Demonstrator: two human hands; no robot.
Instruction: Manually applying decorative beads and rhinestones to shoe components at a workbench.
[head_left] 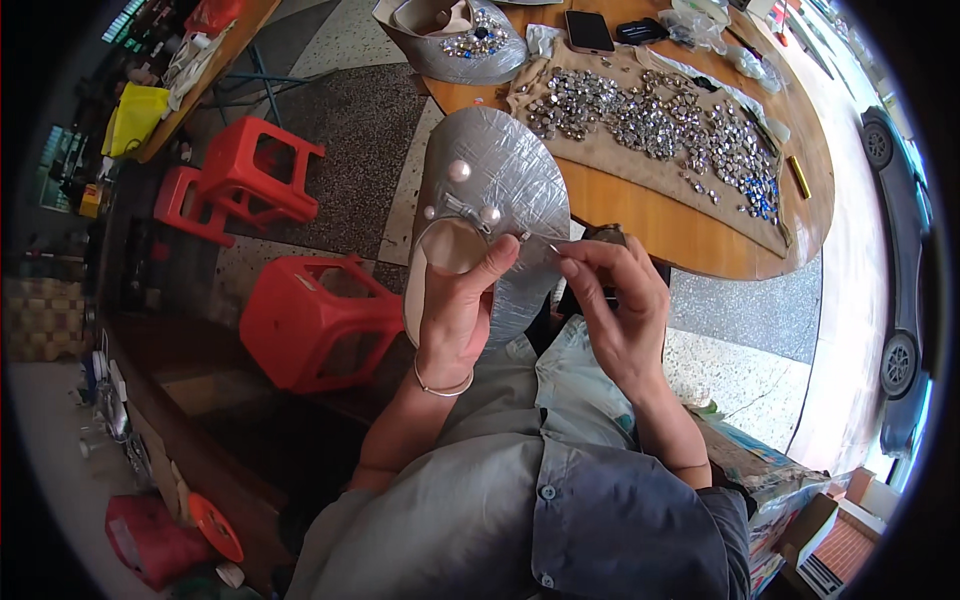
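My left hand [455, 310] grips a silver fabric shoe upper [505, 185] from below, thumb pressed on its top near the opening. Three pearl-like beads [459, 171] sit on the silver surface. My right hand [615, 300] pinches a thin needle [545, 243] against the shoe's edge, fingertips almost touching my left thumb. A bracelet circles my left wrist. Both hands are held above my lap, just in front of the round wooden table [690, 225].
On the table a tan cloth [640, 165] carries several heaps of silver and blue rhinestones [660, 120]. Another beaded silver shoe [460, 40], a phone [588, 30] and plastic bags lie farther back. Red plastic stools [315, 320] stand on the floor at left.
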